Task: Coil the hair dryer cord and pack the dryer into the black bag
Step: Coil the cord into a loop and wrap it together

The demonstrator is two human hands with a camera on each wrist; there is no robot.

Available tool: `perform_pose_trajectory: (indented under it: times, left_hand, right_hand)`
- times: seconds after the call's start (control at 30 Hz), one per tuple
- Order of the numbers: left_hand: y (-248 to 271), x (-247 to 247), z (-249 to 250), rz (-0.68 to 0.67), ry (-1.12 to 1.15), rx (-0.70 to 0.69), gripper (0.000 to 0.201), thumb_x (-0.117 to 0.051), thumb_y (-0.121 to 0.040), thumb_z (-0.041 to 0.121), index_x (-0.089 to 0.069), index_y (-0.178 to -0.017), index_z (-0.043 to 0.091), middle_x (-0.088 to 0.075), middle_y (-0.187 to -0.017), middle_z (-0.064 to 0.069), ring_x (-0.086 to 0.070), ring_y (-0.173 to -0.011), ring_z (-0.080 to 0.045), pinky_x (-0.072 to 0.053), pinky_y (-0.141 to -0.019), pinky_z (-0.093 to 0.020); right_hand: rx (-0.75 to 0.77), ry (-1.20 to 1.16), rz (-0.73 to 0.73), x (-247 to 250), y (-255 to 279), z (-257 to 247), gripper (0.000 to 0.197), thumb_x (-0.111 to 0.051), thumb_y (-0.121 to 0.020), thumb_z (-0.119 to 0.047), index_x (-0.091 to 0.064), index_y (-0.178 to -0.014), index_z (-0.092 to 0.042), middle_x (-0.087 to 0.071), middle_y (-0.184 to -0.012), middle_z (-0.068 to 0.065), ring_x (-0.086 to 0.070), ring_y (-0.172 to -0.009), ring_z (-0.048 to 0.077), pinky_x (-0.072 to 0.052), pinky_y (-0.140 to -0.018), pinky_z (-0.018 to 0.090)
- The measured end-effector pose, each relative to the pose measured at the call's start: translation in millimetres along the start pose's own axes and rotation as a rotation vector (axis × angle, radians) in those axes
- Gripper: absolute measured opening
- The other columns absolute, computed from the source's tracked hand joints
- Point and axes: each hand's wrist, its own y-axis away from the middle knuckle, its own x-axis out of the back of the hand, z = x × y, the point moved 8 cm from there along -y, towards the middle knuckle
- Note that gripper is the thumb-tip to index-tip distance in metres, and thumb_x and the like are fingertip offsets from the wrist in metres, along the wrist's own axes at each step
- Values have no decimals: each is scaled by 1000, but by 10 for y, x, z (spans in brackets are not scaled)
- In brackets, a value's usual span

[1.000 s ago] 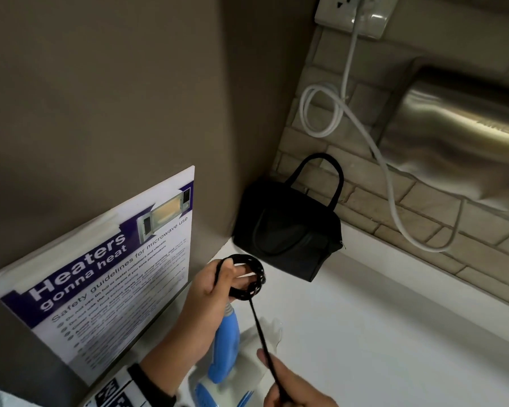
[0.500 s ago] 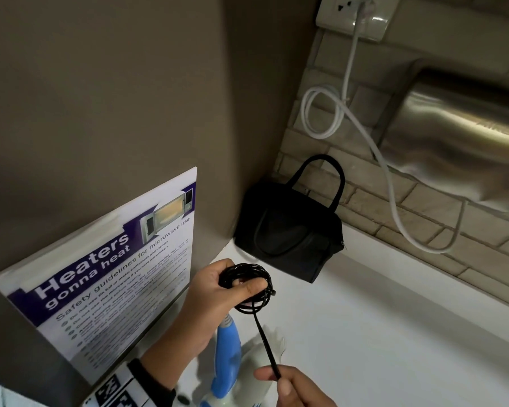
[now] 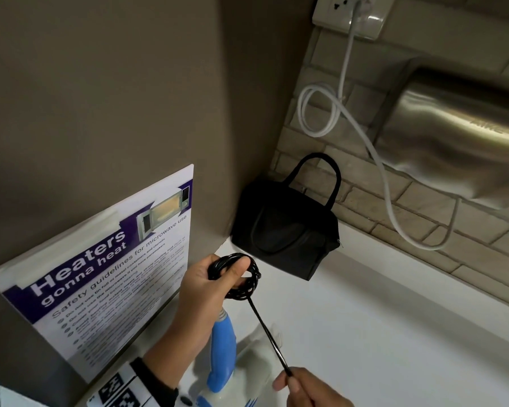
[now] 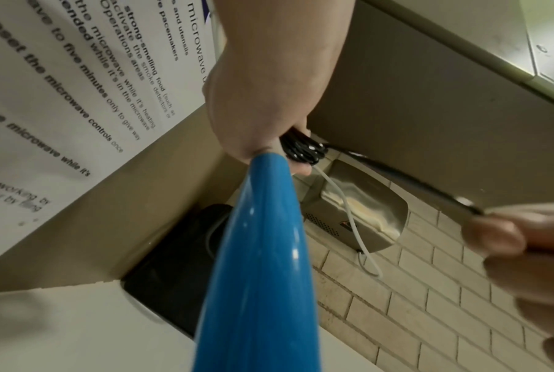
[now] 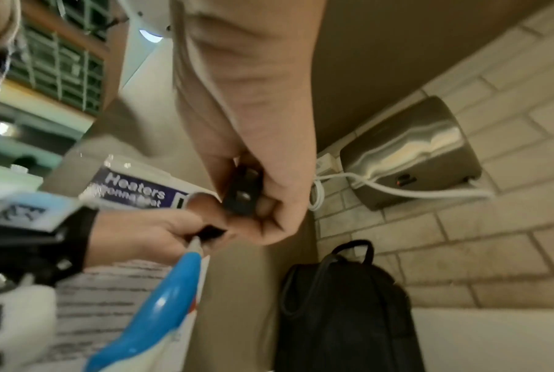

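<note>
Honestly that thin black cord (image 3: pixel 266 336) looks springy, so left hand (image 3: pixel 210 282) clamps the coil (image 3: pixel 241 276) while right hand (image 3: pixel 309 387), at 5 o'clock, pinches the plug end.

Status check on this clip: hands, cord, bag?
Left hand grips coiled cord. Right hand pinches the taut free end. Hair dryer on counter; black bag unobstructed in corner.

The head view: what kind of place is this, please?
Probably a shared washroom or pantry corner in a workplace or dormitory: a steel hand dryer on a brick-tiled wall, a microwave safety poster, and a white counter.
</note>
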Motion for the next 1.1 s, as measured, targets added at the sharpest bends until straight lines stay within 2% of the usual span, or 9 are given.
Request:
perform_pose_trajectory:
  times: [0.1,0.2,0.3,0.47,0.53,0.63,0.8,0.93,1.1]
  left_hand:
    - [6,-57,16,-63,16,12,20,-71,-83,20,-57,-79,5,-75,-70,-17,-74,-69,-34,-58,-65,-33]
    - [35,-126,49,-118,23,4,8,-59,-91,10,-51,-89,10,-73,-64,-16,-71,-59,-39,-58,-54,-33]
    - [82,-174,86,-155,-5,-33,6,-54,-93,7,-53,-93,13,-71,-59,-11,-70,-53,-35,-57,-49,-34]
    - [226,-354,142,-302,-14,-32,12,-49,-96,7,-58,-87,7,-70,-61,-13,-70,-55,-37,-58,-53,-34]
    - [254,-406,149,-341,-29,-31,15,-50,-96,10,-56,-82,10,-71,-63,-13,-70,-55,-38,-57,-51,-32]
    - [239,-386,158,-336,-68,-43,17,-49,-97,15,-58,-83,15,-68,-62,-11,-66,-47,-31,-50,-45,-27]
    - [252,-389,168,-360,-112,-57,29,-43,-90,41,-54,-88,14,-65,-49,-10,-50,-37,-19,-44,-43,-26]
    - [271,-383,176,-347,-113,-82,21,-41,-98,28,-59,-100,17,-57,-45,-9,-48,-33,-17,-41,-39,-24]
    - [269,-406,175,-352,-126,-102,23,-40,-99,25,-58,-108,15,-51,-40,2,-47,-29,-12,-38,-35,-21]
  right_hand:
    - [60,335,199,348,18,121,23,-45,-87,-53,-62,-75,-43,-53,-57,-8,-55,-52,-1,-48,-55,14]
    - [5,397,360,519,-71,162,42,-43,-85,-67,-62,-63,-37,-45,-54,-8,-50,-40,18,-46,-44,21]
    - [68,598,311,497,-94,107,31,-43,-87,-45,-63,-65,-37,-42,-51,-2,-44,-41,14,-32,-40,18]
    - [-136,588,302,512,-194,300,27,-43,-81,-38,-67,-69,-32,-49,-54,-9,-51,-40,7,-27,-33,12]
    - [-205,545,402,561,-243,335,24,-51,-87,-27,-72,-77,-24,-51,-59,-8,-51,-48,12,-30,-43,9]
    - [-280,186,311,480,-372,410,25,-51,-95,-14,-71,-85,-25,-68,-62,-1,-62,-60,10,-49,-56,21]
    - [-368,-568,379,407,-457,267,32,-41,-98,-3,-71,-86,-4,-64,-57,2,-61,-53,11,-49,-53,22]
    - [-460,-1033,340,236,-508,167,28,-41,-98,-7,-68,-95,3,-63,-64,8,-62,-55,14,-55,-53,21]
    - [-497,-1305,312,110,-527,57,26,-43,-96,-6,-65,-86,4,-65,-63,11,-63,-53,15,-56,-50,22]
